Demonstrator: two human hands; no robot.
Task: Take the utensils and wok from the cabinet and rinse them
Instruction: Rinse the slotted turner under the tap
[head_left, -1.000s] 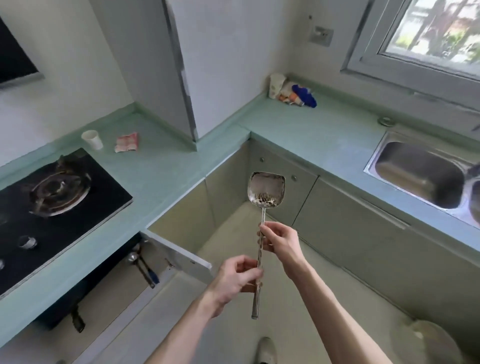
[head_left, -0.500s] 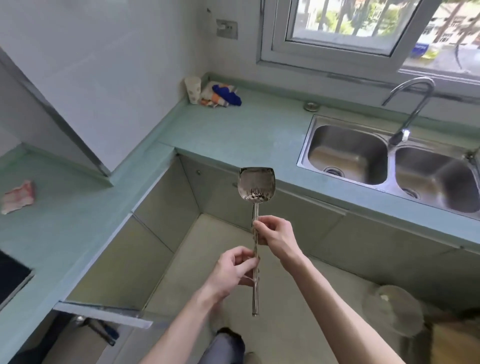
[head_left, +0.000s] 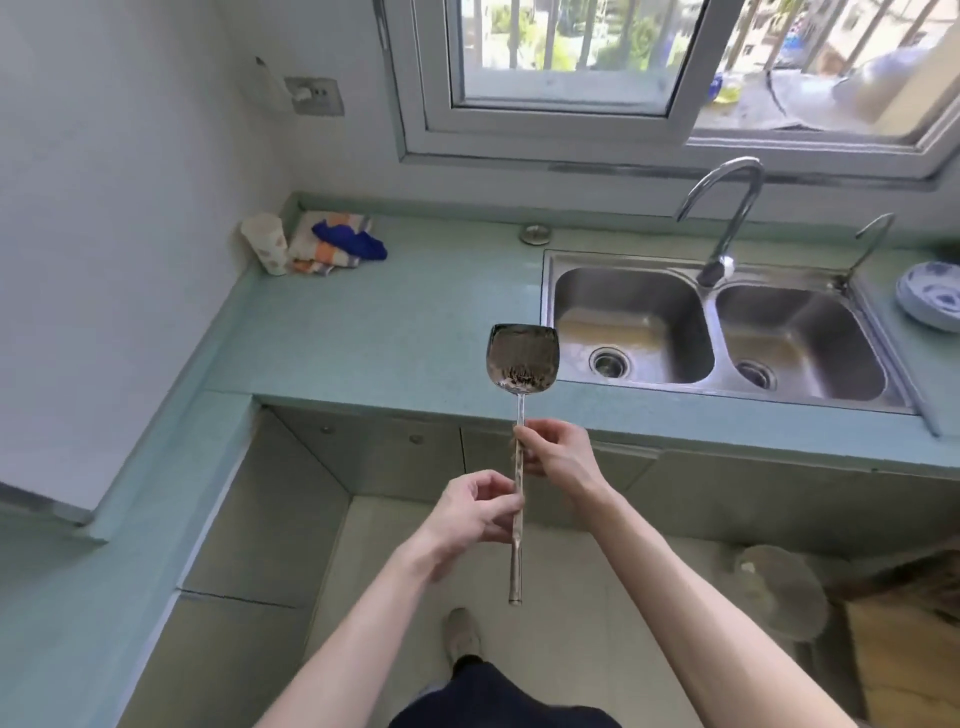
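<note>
Both hands' grip stays pinched on the upright spatula (head_left: 522, 364), now nearer the sink (head_left: 711, 322).

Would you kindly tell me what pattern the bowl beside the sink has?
The bowl is white with a blue pattern, seen in the head view, right of the sink.

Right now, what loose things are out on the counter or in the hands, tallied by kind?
Spatula, held by left hand and right hand: 1
Cup: 1
Cloths, bunched, count unclear: 1 pile
Bowl: 1
Sink plug: 1
Total: 5
</note>
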